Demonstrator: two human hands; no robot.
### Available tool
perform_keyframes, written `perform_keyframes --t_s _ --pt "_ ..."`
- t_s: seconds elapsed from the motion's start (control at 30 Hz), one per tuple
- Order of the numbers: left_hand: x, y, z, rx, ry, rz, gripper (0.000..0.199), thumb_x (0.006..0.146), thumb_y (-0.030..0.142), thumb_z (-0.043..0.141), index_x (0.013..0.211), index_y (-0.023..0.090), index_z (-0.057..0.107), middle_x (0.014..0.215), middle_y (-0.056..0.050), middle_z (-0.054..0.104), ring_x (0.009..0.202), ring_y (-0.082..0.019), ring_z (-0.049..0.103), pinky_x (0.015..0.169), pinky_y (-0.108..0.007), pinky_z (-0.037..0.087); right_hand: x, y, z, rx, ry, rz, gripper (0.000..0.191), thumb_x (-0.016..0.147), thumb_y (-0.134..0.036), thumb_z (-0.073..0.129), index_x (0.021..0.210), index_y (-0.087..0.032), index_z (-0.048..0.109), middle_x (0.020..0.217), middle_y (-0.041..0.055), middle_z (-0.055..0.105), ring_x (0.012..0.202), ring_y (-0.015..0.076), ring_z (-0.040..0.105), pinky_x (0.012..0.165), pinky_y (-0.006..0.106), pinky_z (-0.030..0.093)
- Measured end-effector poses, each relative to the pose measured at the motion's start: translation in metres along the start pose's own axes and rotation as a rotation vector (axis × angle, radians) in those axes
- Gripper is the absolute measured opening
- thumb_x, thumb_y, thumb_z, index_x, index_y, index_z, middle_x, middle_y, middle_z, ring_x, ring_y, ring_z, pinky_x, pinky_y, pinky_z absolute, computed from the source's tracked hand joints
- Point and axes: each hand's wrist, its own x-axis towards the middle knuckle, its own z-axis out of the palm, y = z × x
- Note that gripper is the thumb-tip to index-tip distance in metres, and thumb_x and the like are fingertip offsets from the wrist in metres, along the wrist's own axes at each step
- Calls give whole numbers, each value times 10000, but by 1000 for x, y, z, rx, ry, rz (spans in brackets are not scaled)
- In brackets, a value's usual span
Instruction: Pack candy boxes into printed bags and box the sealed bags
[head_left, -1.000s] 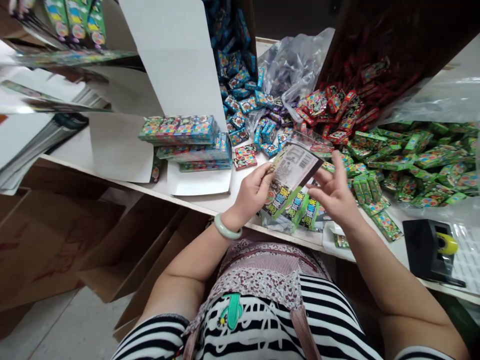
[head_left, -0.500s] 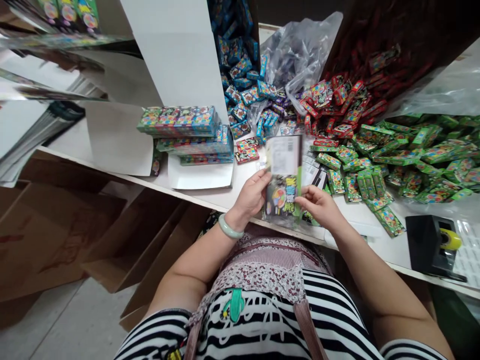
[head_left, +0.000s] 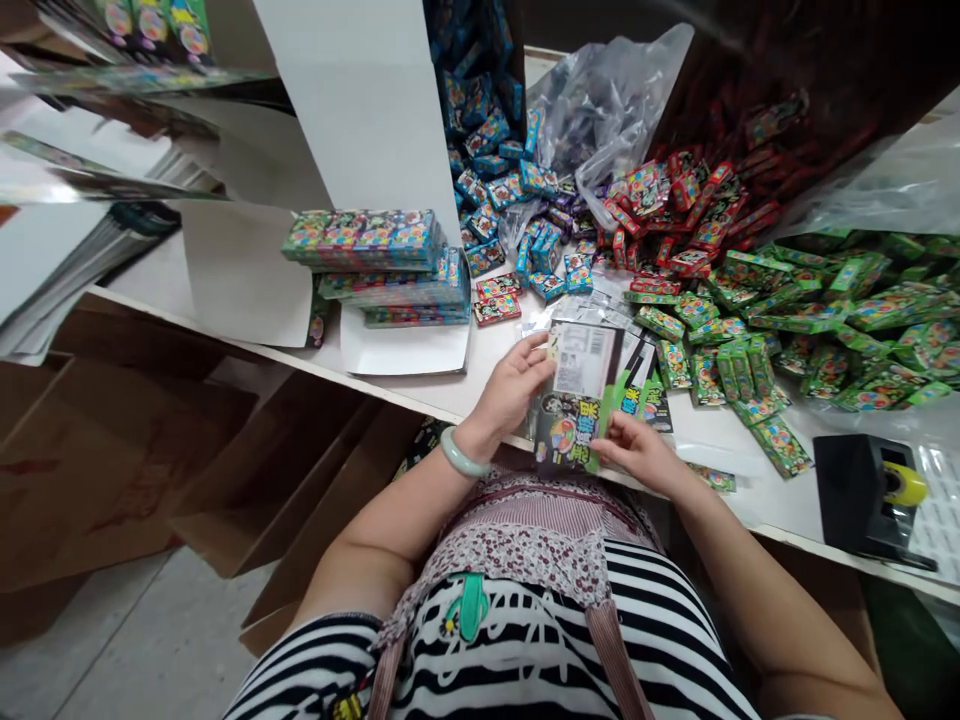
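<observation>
Printed card (head_left: pixel 577 375) between both hands. Left grip (head_left: pixel 515 388) pinched on left edge, right grip (head_left: pixel 639 455) pinched on lower right edge. More cards (head_left: pixel 651 395) beside, on tabletop (head_left: pixel 489 352).

A black tape dispenser (head_left: pixel 851 490) with a yellow reel (head_left: pixel 905 485) sits well to the right of the grip. Beyond the grip bunches a crumpled clear plastic bag (head_left: pixel 622 90). Lower down, left of the grip, brown cardboard cartons (head_left: pixel 127 470) stand on a grey floor (head_left: pixel 142 630).
</observation>
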Motion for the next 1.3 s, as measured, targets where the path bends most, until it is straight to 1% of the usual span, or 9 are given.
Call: perform_keyframes --t_s 0.1,0.2,0.27,0.37,0.5,0.73,0.97,1.13,1.3 --pt "0 -5 12 56 -49 101 477 859 312 678 1298 209 524 1108 -67 715 1009 -153 687 897 -302 562 -9 -10 -7 36 107 -86 413 783 -480 744 1071 -255 551 973 25 700 905 179 677 815 342 563" --pt "-9 -9 16 103 -186 96 546 866 340 670 1363 220 480 1101 -70 711 999 -157 689 897 -304 568 -10 -29 -16 90 379 -233 531 763 -413 768 1182 -297 464 935 -4 684 850 160 676 767 313 566" --pt "-16 -7 15 135 -244 63 653 880 372 656 1461 250 384 1112 -78 707 966 -164 698 869 -311 582 -8 -38 -18 61 458 -268 543 768 -398 757 1195 -308 434 861 -24 661 784 158 669 708 305 565" --pt "-24 0 11 176 -279 50 773 888 374 653 1535 324 233 1192 -86 676 946 -164 704 845 -318 592 -7 -40 -14 -3 447 -269 549 810 -409 713 1257 -320 407 880 -2 669 795 183 681 689 332 573" --pt "-29 9 11 207 -332 57 703 844 329 714 1440 324 340 1180 -61 657 953 -153 695 848 -291 578 -16 -36 -12 -32 364 -285 493 856 -405 688 1275 -317 443 965 29 701 852 184 692 753 338 573" --pt "-23 31 18 319 -191 133 273 900 430 643 1055 219 568 878 -15 622 753 -110 592 668 -227 514 -28 -54 -23 -96 162 -278 381 879 -472 669 1156 -280 492 894 21 708 847 186 689 793 341 553" --pt "-30 40 17 442 -193 254 250 899 425 653 970 198 576 793 9 588 697 -93 558 633 -215 473 -29 -65 -20 -277 228 -377 204 917 -429 633 1036 -267 596 901 35 684 807 173 663 734 319 539" --pt "-28 48 21 482 -259 184 197 936 384 594 953 193 552 715 35 548 581 -73 508 531 -201 429 -22 -74 -22 -357 334 -498 216 941 -416 597 829 -234 629 870 49 662 826 173 623 670 300 491" --pt "-26 54 22 477 -211 316 133 916 301 618 859 187 583 849 -16 628 801 -108 593 712 -233 491 -10 -77 -20 -162 325 -459 183 870 -405 704 901 -245 621 842 12 648 777 142 611 626 260 484"
